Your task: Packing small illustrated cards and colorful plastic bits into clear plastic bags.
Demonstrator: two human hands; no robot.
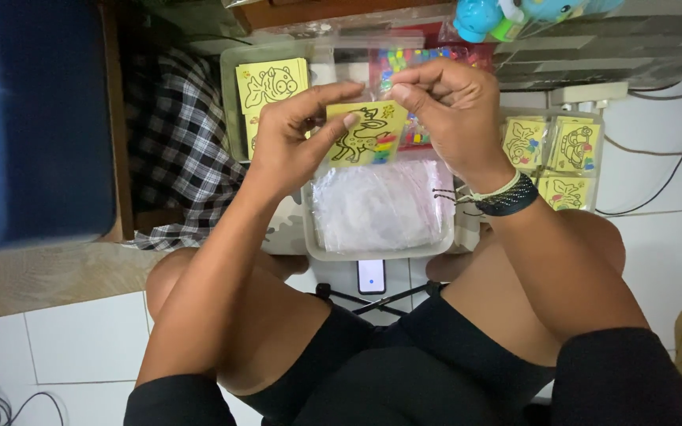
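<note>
Both hands hold one yellow drawing card point(366, 134) above the tray of clear bags point(376, 207): left hand point(290, 142) and right hand point(444, 106) pinch its top edge. Bagged cards point(550, 162) fill the right-hand tray; unbagged cards point(271, 83) remain at left.

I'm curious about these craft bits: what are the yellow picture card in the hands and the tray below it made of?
The yellow card looks like thin matte paper or cardstock with a printed black outline drawing. The tray looks like pale translucent plastic, smooth-rimmed, holding what seem to be clear, glossy, crinkled plastic bags.
</note>
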